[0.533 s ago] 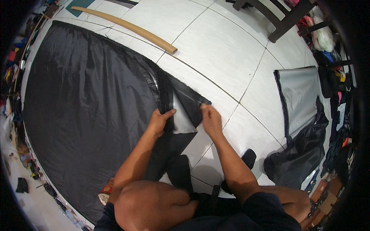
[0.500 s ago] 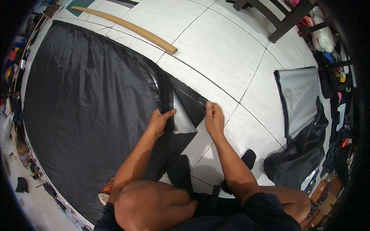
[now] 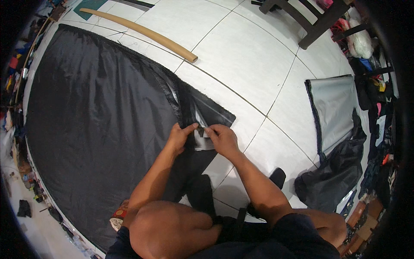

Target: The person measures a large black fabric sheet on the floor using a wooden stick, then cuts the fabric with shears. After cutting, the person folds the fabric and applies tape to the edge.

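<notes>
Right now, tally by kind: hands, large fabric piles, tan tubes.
Hands: 2 (left hand, right hand)
Large fabric piles: 2 (black spread, silver-and-black heap; layers not counted)
Tan tube: 1
Total: 5

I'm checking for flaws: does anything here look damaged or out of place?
Yes: the black sheet has a ragged, fuzzy upper edge, as if frayed, and between the left hand and right hand silver shows, breaking the otherwise black surface.
</notes>
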### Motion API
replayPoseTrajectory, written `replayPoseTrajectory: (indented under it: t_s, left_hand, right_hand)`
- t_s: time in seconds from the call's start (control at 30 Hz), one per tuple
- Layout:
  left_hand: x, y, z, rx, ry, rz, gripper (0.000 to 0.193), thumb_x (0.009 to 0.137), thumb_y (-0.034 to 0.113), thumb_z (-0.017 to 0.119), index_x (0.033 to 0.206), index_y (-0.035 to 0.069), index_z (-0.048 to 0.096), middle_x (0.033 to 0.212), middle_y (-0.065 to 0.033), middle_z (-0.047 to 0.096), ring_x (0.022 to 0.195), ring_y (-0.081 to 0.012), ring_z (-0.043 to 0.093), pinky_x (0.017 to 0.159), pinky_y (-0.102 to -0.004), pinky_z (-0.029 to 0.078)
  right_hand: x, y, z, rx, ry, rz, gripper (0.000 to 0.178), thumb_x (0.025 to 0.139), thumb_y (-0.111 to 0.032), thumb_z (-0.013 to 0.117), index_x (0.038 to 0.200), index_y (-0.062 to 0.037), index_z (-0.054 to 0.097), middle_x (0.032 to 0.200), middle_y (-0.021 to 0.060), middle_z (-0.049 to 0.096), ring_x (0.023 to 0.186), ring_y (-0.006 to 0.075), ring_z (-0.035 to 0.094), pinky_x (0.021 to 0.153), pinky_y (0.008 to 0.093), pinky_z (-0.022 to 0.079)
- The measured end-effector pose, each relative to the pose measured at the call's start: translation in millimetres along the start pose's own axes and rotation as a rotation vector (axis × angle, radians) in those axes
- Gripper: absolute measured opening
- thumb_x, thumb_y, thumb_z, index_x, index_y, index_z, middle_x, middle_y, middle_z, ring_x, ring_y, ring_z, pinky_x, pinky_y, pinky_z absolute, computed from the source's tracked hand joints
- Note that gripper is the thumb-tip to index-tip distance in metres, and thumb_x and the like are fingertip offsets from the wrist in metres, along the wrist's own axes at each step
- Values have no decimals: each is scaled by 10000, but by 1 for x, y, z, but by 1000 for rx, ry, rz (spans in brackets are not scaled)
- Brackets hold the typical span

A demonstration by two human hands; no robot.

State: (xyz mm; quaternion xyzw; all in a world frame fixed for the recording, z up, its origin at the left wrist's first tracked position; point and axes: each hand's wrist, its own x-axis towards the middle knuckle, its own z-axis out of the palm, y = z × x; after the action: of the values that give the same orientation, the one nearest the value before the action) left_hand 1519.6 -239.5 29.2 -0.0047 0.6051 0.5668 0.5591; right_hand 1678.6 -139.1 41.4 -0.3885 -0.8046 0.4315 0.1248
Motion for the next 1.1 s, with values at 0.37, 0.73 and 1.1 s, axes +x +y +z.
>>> replayPoseTrajectory:
  t_s: [0.37, 0.73, 1.1]
  left_hand:
    - [-1, 4, 2, -10, 16, 4, 243, 865, 101, 740, 1067, 12, 639, 959, -69, 687, 814, -172, 651, 718, -336, 533]
    - [-4, 5, 6, -53, -20, 48, 253, 871, 94, 729, 1080, -17, 639, 971, -81, 697, 796, -177, 661, 724, -342, 544]
    - [1, 1, -5, -28, -62, 30, 296, 848, 121, 760, 1069, -18, 622, 986, -112, 684, 797, -209, 667, 714, -358, 553]
  right_hand:
    - [-2, -11, -12, -152, 323, -265, 166, 920, -233, 659, 927, -69, 686, 865, 103, 646, 808, 279, 608, 726, 411, 463]
    - [1, 21, 0, 160, 117, 122, 277, 983, -285, 602, 904, -39, 703, 699, 63, 650, 664, 234, 603, 658, 381, 476]
    - [-3, -12, 2, -213, 16, -218, 224, 894, -304, 676, 951, -89, 701, 928, 84, 680, 881, 281, 619, 782, 416, 406]
